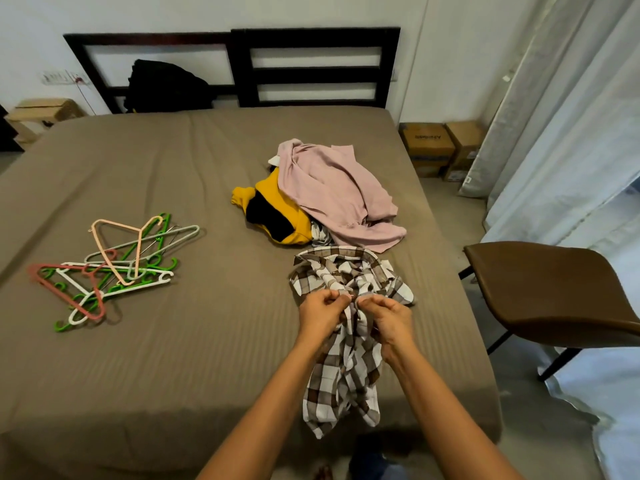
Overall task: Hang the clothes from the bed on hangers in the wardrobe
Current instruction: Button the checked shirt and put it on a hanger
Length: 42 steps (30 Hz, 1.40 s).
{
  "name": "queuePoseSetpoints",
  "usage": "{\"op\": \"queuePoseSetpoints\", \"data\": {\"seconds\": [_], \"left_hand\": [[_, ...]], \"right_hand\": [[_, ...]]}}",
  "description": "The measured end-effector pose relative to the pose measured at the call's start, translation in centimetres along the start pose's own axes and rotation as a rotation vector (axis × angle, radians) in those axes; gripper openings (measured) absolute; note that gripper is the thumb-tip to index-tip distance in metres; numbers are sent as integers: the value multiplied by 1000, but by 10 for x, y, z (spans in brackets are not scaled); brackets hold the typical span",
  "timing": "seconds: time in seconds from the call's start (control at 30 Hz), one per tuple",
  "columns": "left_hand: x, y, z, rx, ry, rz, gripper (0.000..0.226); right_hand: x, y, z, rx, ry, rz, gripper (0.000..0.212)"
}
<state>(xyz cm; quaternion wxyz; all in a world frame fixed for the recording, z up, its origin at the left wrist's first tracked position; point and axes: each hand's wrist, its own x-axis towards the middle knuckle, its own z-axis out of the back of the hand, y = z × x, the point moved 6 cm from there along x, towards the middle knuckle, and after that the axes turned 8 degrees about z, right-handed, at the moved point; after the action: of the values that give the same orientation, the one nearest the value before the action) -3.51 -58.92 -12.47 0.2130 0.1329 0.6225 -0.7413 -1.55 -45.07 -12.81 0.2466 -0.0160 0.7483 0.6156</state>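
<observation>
A brown-and-white checked shirt (341, 368) lies crumpled at the bed's near right and hangs over the front edge. My left hand (320, 315) and my right hand (388, 320) both pinch its front near the collar, fingertips almost meeting. Behind it is a heap with a pink garment (332, 188) draped over a yellow-and-black one (277, 216). A pile of several plastic hangers (110, 268), green, white, pink and grey, rests on the bed at the left. No wardrobe is in view.
The bed (173, 358) has a brown sheet and a dark headboard (311, 67). A black bag (166, 86) leans against the headboard. A brown chair (554, 292) stands close on the right, with cardboard boxes (440, 150) and curtains (571, 133) beyond.
</observation>
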Motion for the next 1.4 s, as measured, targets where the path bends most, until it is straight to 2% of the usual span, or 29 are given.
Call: {"op": "queuePoseSetpoints", "data": {"seconds": [0.13,0.3,0.43,0.53,0.67,0.87,1.0,1.13,1.23,1.33,1.4], "left_hand": [[-2,4,-5,-140,106,71,12],[1,2,1,-19,160,28,10],[3,1,5,38,210,79,8],[5,0,7,104,202,99,16],[6,2,4,141,150,110,18],[0,-2,-1,176,69,30,25],[-3,-7,-1,270,43,-10,29],[-4,-10,0,391,22,-51,24],[-5,-9,0,471,26,-56,23],[-7,-9,-2,529,16,-84,24],[-8,-8,-4,519,10,-77,20]], "right_hand": [[-2,5,2,-100,-17,103,7],[-5,9,-1,-129,54,171,10],[-9,12,-1,-116,107,160,17],[-11,14,0,-129,136,188,18],[-15,16,1,-145,86,260,18],[-15,17,4,-207,14,279,16],[-18,17,6,-409,23,388,15],[-24,25,2,-631,108,481,17],[-19,22,4,-533,165,406,17],[-13,5,10,-275,98,187,11],[-13,-5,12,-213,44,113,6]]}}
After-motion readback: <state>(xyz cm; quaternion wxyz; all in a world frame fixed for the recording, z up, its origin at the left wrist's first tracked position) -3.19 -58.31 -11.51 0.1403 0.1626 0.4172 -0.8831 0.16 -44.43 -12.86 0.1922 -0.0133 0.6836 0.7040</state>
